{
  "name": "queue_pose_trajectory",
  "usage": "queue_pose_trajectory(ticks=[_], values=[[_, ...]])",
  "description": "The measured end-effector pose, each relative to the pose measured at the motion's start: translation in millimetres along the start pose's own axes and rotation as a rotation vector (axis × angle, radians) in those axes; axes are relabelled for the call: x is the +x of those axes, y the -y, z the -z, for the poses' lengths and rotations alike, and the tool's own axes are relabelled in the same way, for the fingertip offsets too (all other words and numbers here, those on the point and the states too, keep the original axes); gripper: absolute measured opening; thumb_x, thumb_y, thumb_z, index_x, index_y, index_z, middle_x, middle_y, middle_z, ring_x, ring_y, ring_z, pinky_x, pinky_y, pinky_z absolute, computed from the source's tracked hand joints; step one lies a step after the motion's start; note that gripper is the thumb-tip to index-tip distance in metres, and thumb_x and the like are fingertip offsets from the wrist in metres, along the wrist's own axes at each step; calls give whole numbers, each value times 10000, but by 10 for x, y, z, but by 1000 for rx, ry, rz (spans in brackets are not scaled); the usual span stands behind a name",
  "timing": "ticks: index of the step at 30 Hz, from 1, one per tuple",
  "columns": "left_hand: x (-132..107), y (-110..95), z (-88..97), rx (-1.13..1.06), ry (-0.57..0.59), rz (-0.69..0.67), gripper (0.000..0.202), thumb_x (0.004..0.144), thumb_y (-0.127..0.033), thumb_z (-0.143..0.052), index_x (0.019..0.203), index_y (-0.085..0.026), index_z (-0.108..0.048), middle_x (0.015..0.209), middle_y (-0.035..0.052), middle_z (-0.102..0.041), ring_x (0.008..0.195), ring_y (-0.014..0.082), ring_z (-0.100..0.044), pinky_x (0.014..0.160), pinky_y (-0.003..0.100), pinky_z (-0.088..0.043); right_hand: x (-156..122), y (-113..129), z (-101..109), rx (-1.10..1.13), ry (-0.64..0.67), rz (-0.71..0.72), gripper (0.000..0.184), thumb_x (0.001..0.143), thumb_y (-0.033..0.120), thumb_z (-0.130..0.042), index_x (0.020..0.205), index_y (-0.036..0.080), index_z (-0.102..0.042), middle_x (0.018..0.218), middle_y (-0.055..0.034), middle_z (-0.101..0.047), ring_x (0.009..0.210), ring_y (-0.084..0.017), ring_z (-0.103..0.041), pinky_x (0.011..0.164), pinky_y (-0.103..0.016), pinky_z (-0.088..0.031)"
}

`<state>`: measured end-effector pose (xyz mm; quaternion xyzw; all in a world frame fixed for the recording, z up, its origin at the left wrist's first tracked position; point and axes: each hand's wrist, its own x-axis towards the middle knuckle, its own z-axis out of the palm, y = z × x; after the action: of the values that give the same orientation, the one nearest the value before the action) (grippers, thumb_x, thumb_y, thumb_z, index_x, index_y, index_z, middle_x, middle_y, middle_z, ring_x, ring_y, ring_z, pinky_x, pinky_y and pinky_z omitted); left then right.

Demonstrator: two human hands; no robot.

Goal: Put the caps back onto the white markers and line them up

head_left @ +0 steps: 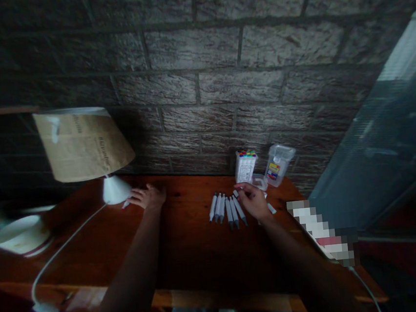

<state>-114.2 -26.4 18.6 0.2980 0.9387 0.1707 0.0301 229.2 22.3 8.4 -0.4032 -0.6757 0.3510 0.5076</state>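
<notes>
My left hand [146, 197] rests on the brown wooden table [187, 246] beside the white lamp base [116, 190], fingers curled over a small white marker whose tip pokes out at the left. My right hand [253, 201] is pinched on a grey-white marker [235, 193] at the far end of a row of several markers [226, 209] lying side by side. A box of coloured markers [246, 166] stands upright just behind that hand.
A lamp with a tan paper shade [82, 144] stands at the left, its white cord [55, 254] running to the front edge. A clear plastic case [278, 165] leans against the brick wall [199, 68]. A white bowl [19, 234] sits far left.
</notes>
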Motion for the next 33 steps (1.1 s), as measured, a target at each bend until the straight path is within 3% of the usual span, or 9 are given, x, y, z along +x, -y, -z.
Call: queue_pose_trajectory(ticks=[3, 7, 10, 13, 17, 20, 26, 30, 33], values=[[-8, -6, 71, 38, 3, 5, 794, 941, -539, -447, 1527, -6, -407, 1632, 389, -189, 1524, 526, -211, 1164, 701, -188, -3, -14, -2, -5, 13, 14, 279, 779, 390, -626, 947, 220, -769, 611, 5, -687, 541, -170, -616, 548, -283, -455], [-66, -60, 155, 70, 80, -82, 613, 963, -408, -417, 1441, -46, -546, 1516, 310, -478, 1446, 469, -397, 1138, 604, -324, 2, -22, -4, -19, 11, 15, 281, 791, 394, -609, 947, 217, -763, 614, -1, -685, 546, -178, -631, 542, -286, -464], [-182, -168, 177, 58, 171, -219, 471, 927, -241, -445, 1321, -106, -666, 1382, 266, -618, 1343, 407, -544, 1070, 507, -442, 4, -16, -13, -28, 11, 33, 264, 794, 379, -607, 941, 222, -759, 619, 0, -685, 541, -177, -625, 545, -292, -465], [-331, -301, 164, 17, 258, -339, 398, 913, -193, -457, 1185, -163, -745, 1294, 230, -687, 1213, 375, -652, 974, 447, -514, 1, -9, -28, -37, 36, 54, 251, 798, 363, -599, 940, 230, -757, 601, 11, -673, 527, -167, -605, 538, -287, -455], [-494, -435, 87, -75, 344, -672, 205, 877, -200, -576, 966, -209, -759, 1131, 104, -774, 1111, 277, -707, 961, 336, -508, 5, -31, -31, -41, 34, 62, 267, 807, 360, -593, 966, 215, -752, 604, 7, -674, 532, -161, -602, 536, -277, -446], [-580, -496, -2, -207, 449, -814, 206, 834, -208, -660, 1032, -200, -716, 1038, 58, -786, 971, 208, -729, 880, 272, -518, 13, -64, -28, -57, 35, 60, 285, 821, 364, -581, 979, 200, -753, 606, 2, -671, 538, -157, -601, 534, -265, -442], [-704, -561, -122, -315, 431, -863, 256, 935, -364, -566, 1107, -200, -664, 885, 54, -762, 771, 179, -714, 712, 251, -493, 10, -77, -43, -120, 38, 72, 352, 830, 377, -549, 1009, 164, -764, 611, -5, -658, 540, -147, -578, 526, -250, -411], [-760, -605, -233, -469, 599, -794, 342, 979, -470, -434, 1006, -182, -616, 665, 3, -665, 472, 134, -577, 525, 238, -426, -1, -49, -47, -171, 45, 69, 373, 834, 379, -531, 1015, 163, -775, 591, 5, -637, 512, -134, -540, 523, -248, -385], [-786, -637, -335, -579, 706, -824, 401, 948, -556, -450, 980, -180, -587, 639, -17, -639, 415, 118, -516, 468, 228, -381, -12, -39, -65, -163, 57, 68, 384, 830, 378, -524, 1027, 162, -774, 594, 5, -643, 514, -134, -549, 528, -246, -394]])
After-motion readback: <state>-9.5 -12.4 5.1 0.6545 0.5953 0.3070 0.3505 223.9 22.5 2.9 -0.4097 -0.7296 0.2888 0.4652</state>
